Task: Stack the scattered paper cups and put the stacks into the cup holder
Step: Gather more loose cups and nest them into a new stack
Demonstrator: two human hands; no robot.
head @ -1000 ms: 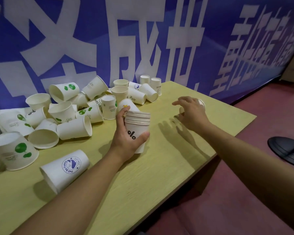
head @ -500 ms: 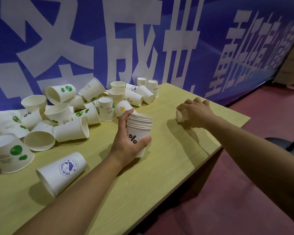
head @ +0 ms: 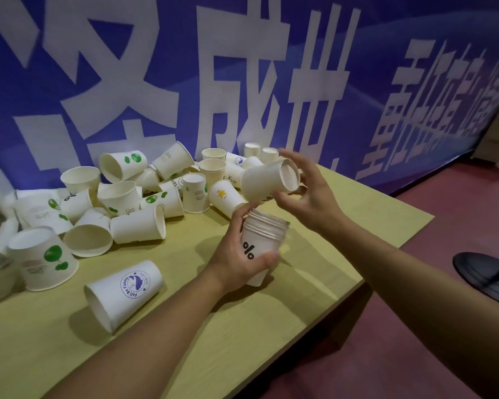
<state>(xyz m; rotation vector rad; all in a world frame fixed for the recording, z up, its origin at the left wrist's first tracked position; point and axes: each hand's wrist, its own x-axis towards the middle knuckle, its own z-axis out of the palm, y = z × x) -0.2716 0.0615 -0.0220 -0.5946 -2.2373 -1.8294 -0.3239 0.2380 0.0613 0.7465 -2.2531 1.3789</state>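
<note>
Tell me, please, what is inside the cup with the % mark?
Inside the % cup, gripped by the left hand, other cups are nested; only their stacked rims show. Their bodies and anything deeper are covered.

Two bare forearms entered from bottom edge, no sleeves visible up to frame border. Left hand [head: 239, 254] and right hand [head: 308, 194] were bare: no gloves, rings, watch or wristband seen. Fingernails were short, unpainted. No markings on arms.

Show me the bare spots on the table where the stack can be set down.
Bare table: right of the left hand toward the right edge, and the near strip below the Feel Be Funny cup. The scattered cups crowd the back left.
</note>
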